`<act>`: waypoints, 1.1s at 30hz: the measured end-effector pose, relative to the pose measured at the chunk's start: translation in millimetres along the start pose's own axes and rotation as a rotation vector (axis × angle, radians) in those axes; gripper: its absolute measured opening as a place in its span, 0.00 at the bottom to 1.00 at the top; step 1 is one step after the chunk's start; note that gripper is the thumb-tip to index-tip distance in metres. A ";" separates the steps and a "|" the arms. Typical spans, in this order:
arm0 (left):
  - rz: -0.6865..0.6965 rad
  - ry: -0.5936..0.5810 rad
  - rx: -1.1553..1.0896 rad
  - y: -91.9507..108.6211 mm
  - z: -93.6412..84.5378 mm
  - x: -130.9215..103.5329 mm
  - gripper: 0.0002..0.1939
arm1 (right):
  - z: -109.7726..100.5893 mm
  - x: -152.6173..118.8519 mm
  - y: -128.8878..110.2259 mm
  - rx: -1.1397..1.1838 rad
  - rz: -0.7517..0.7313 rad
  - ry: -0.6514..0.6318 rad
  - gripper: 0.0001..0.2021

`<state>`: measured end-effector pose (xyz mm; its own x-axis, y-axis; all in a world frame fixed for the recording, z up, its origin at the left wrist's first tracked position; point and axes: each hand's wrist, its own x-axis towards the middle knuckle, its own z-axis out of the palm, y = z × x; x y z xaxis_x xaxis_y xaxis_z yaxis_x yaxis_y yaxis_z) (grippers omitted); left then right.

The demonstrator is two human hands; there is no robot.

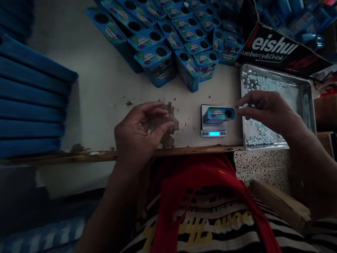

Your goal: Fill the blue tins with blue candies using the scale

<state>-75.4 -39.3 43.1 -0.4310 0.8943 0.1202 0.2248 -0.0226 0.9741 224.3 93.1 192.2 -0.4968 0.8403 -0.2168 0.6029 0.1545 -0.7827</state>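
A small digital scale [213,129] with a lit display sits near the table's front edge. On it rests a blue candy box [218,114] marked "Caramelo Macizo", with a dark round hole at its right end. My right hand [265,109] is just right of that hole, over the edge of the metal tray [244,140]; thumb and fingers are curled around a few small pale candies [249,105]. Left of the scale, my left hand [142,130] hovers above the table with thumb and fingers apart, holding nothing.
Many more blue boxes with round holes [158,63] stand at the back. Stacked blue trays or boxes [31,95] rise at the left. Pale round candies [260,135] lie in the tray. Behind it is a black carton [276,49] filled with blue packages. The wooden table edge [197,150] runs before me.
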 end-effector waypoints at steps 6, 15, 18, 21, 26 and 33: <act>0.029 -0.072 0.115 -0.2 7.8 0.9 0.21 | 0.1 -0.9 -3.5 0.055 0.014 -0.054 0.08; 0.066 -0.144 0.159 -5.4 9.6 -0.4 0.17 | 6.6 -0.2 3.7 0.063 0.015 -0.022 0.10; 0.093 -0.164 0.172 -9.3 12.0 -1.5 0.16 | 7.2 -2.0 6.2 0.068 -0.007 -0.009 0.11; 0.115 -0.192 0.181 -12.8 14.5 -2.0 0.16 | 9.6 -4.2 6.5 -0.011 -0.063 -0.042 0.11; 0.137 -0.244 0.206 -14.2 14.4 -2.9 0.15 | 19.5 -1.9 9.9 -0.204 -0.124 -0.011 0.08; 0.095 -0.241 0.221 -11.1 10.0 -4.2 0.16 | 34.4 12.1 16.2 -0.159 -0.094 0.079 0.24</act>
<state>-67.3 -38.3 29.9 -0.1860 0.9734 0.1341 0.4493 -0.0371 0.8926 206.6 87.9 156.9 -0.5088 0.8555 -0.0961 0.6501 0.3087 -0.6943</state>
